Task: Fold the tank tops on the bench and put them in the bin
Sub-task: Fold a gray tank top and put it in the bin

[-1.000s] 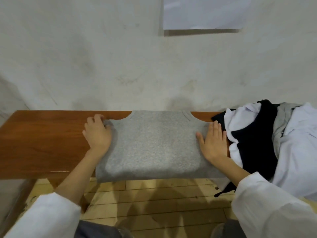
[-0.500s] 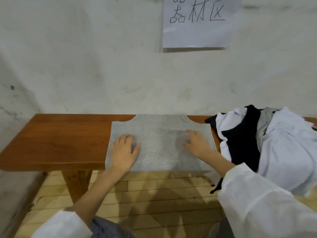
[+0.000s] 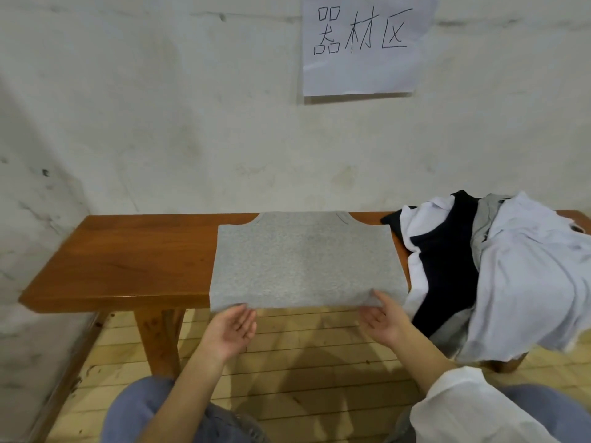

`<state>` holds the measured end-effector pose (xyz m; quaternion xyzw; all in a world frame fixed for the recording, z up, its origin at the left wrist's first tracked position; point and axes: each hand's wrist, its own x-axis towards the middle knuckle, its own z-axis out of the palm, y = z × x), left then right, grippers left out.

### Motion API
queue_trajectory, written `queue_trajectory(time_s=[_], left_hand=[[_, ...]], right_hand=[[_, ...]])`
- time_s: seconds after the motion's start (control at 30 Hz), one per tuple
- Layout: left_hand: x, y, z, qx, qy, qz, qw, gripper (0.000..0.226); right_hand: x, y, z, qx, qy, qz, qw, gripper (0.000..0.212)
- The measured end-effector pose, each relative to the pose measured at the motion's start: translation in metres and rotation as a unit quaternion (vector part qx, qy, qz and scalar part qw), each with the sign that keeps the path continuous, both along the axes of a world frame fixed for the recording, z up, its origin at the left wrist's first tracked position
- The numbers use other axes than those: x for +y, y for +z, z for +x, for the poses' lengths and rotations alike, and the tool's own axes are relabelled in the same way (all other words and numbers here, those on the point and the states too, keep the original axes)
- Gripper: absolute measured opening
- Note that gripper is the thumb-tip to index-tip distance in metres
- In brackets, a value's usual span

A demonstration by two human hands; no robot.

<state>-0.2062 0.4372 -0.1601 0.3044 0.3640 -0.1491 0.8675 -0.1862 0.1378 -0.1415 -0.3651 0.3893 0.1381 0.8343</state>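
Likely for a fold, the right hand (image 3: 383,319) is pinching the gray tank top (image 3: 303,260) by its hem overhanging the desk (image 3: 128,257), the left hand (image 3: 233,329) reaching alongside, grip unclear.
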Motion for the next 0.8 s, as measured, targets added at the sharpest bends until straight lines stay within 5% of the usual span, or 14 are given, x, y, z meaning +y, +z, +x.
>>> queue_trajectory(time_s=[0.2,0.3,0.4,0.6,0.8], left_hand=[[0.010,-0.002,-0.002,-0.048,0.062,-0.050,0.996,0.056],[0.008,0.004,-0.002,-0.033,0.054,-0.037,0.997,0.017],[0.005,0.017,0.005,-0.015,0.080,-0.013,0.997,0.020],[-0.001,0.079,0.013,-0.070,0.172,0.069,0.980,0.022],[-0.016,0.134,-0.001,-0.128,0.267,0.171,0.940,0.030]], right_hand=[[-0.019,0.000,0.001,0.012,-0.123,0.086,0.989,0.038],[-0.020,-0.002,0.000,0.003,-0.110,0.091,0.990,0.024],[-0.017,0.011,0.003,-0.030,-0.097,0.088,0.991,0.020],[-0.003,0.063,0.009,-0.144,-0.101,-0.074,0.982,0.027],[0.010,0.106,-0.009,-0.177,-0.174,-0.250,0.936,0.029]])
